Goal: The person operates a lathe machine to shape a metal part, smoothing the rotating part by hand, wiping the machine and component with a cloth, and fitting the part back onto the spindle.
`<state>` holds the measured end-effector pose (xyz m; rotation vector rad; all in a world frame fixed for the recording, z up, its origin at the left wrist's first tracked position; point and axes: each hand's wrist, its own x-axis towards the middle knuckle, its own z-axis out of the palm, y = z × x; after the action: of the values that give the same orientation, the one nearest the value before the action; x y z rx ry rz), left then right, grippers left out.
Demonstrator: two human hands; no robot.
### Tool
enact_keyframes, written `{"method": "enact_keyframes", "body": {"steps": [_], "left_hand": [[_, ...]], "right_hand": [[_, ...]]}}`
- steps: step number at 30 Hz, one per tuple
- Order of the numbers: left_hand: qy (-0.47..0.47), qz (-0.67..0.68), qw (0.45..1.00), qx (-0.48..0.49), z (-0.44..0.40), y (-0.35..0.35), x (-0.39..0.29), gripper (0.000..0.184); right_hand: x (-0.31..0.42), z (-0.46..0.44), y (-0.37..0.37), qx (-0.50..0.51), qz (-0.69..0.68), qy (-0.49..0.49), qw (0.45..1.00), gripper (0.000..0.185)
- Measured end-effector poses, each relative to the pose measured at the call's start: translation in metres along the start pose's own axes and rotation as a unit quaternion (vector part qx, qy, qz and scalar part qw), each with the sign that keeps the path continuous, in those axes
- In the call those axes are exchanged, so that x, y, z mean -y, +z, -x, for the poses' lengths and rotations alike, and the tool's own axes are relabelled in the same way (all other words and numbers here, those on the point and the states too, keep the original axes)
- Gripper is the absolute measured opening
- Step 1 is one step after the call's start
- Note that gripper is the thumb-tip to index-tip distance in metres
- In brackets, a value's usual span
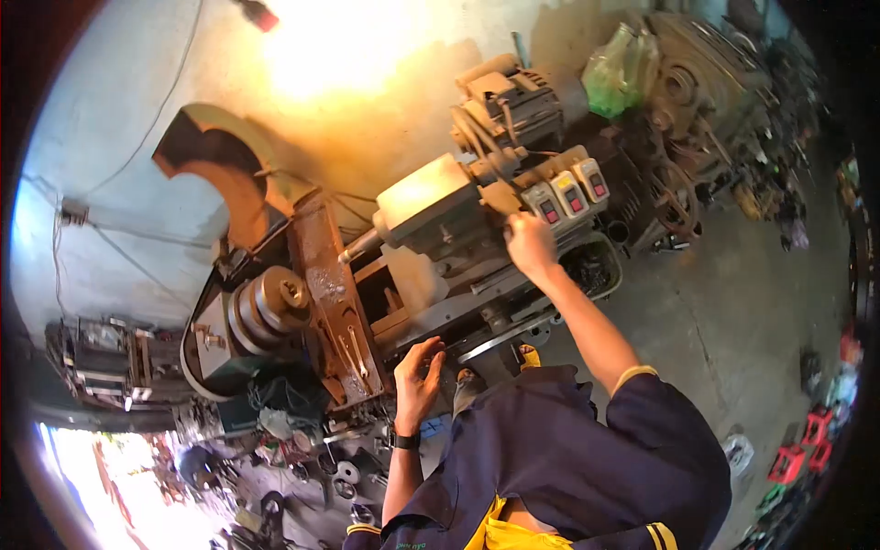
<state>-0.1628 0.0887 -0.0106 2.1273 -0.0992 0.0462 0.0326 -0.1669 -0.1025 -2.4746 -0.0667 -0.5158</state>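
While wrenches (pixel 357 350) lie left of it, the left hand (pixel 420 374) hovers, thumb and fingers apart; the machine (pixel 426 202) sits just beyond, and now the right hand (pixel 532 246) curls at its near side, clamped on what I can't tell, switch boxes (pixel 566 196) right beside those knuckles!

I can read no text with certainty. Small green lettering (pixel 412 545) stands on my dark shirt (pixel 587 458) at the bottom edge, too tiny to make out; any markings on the switches (pixel 573 198) are illegible.
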Motion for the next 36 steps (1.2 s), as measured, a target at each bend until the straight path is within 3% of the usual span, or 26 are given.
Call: {"method": "enact_keyframes", "body": {"steps": [2,4,5,6,8,10,11,13,16,18,19,21,24,26,29,32,36], "left_hand": [[-0.020,0.019,0.999,-0.025,0.011,-0.004,0.004,0.025],[-0.002,0.015,0.999,-0.051,0.015,-0.009,-0.002,0.024],[-0.022,0.043,0.997,-0.052,0.014,-0.013,-0.016,0.022],[0.027,0.021,0.998,-0.061,0.010,-0.013,-0.018,0.020],[0.077,0.001,0.994,-0.080,-0.002,-0.014,-0.035,0.019],[0.131,0.023,0.990,-0.037,-0.018,-0.012,-0.047,0.023],[0.126,0.025,0.992,-0.010,-0.025,-0.010,-0.052,0.023],[0.130,0.008,0.991,0.033,-0.035,0.001,-0.053,0.025],[0.142,-0.021,0.988,0.053,-0.035,0.006,-0.046,0.029],[-0.101,0.190,0.967,0.140,-0.029,0.005,-0.046,0.031],[-0.087,0.239,0.960,0.115,-0.026,0.007,-0.043,0.030],[-0.153,0.228,0.954,0.118,-0.024,-0.003,-0.045,0.025],[-0.199,0.371,0.907,0.026,-0.016,-0.004,-0.031,0.028],[-0.235,0.348,0.907,-0.019,-0.013,-0.015,-0.034,0.028],[-0.235,0.318,0.917,-0.052,-0.006,-0.023,-0.021,0.026],[-0.238,0.277,0.929,-0.065,0.003,-0.026,-0.003,0.025],[-0.183,0.261,0.942,-0.107,0.012,-0.025,0.010,0.026]], "right_hand": [[0.032,0.001,-0.075,-0.008,-0.034,0.026,0.999,0.014],[0.053,0.014,-0.145,0.070,-0.070,0.094,0.991,0.018],[0.054,0.020,-0.167,0.105,-0.073,0.083,0.988,0.016],[0.039,0.025,-0.175,0.120,-0.098,0.020,0.988,0.015],[0.057,0.024,-0.206,0.234,-0.156,0.064,0.957,0.013],[0.078,0.024,-0.212,0.303,-0.208,0.060,0.928,0.013],[0.082,0.025,-0.205,0.333,-0.241,0.045,0.911,0.013],[0.091,0.027,-0.186,0.352,-0.239,-0.110,0.898,0.013],[0.116,0.024,-0.168,0.369,-0.280,-0.151,0.873,0.015],[0.118,0.024,-0.148,0.352,-0.342,-0.144,0.859,0.016],[0.122,0.023,-0.141,0.335,-0.372,-0.149,0.853,0.015],[0.130,0.025,-0.127,0.345,-0.411,-0.115,0.836,0.016],[0.143,0.038,-0.098,0.327,-0.511,0.023,0.794,0.023],[0.142,0.046,-0.077,0.314,-0.538,0.060,0.780,0.025],[0.143,0.066,-0.052,0.382,-0.556,0.065,0.735,0.023],[0.164,0.083,-0.042,0.422,-0.612,0.148,0.652,0.017],[0.167,0.096,-0.008,0.417,-0.623,0.204,0.629,0.013]]}}
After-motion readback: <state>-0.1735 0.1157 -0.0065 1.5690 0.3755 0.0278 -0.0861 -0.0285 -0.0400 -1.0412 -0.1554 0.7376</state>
